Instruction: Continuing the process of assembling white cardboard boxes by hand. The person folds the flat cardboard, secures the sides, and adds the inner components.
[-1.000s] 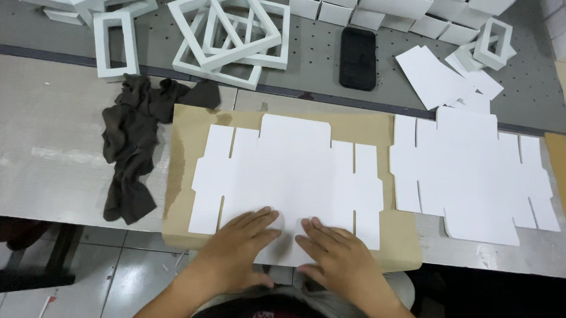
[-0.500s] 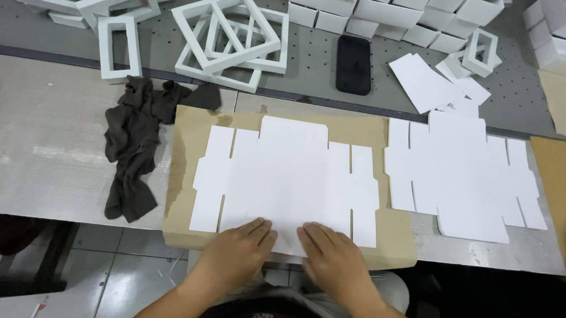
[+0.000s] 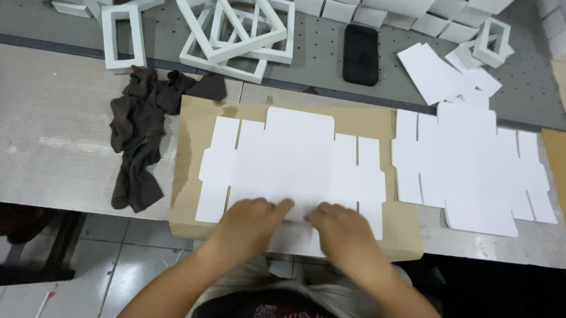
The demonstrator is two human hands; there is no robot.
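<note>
Broadly, the grey tabletop [image 3: 45, 140] filled the frame, with a brown cardboard sheet [image 3: 198, 119] at centre and, lying flat on it, the white die-cut box blank [image 3: 296, 160] you were working. A stack of matching blanks [image 3: 470, 162] sat to its right, white box frames [image 3: 238, 21] along the top, a dark rag [image 3: 139, 138] at left and a black phone [image 3: 361, 53] at upper centre. You seemed to be starting the fold of the blank's near flap; lifting it along the crease looks like what comes next. Your left hand [image 3: 251, 218] and right hand [image 3: 341, 226] lay side by side, fingers curled and pressing on the blank's lower edge; whether they pinched it I cannot tell.
</note>
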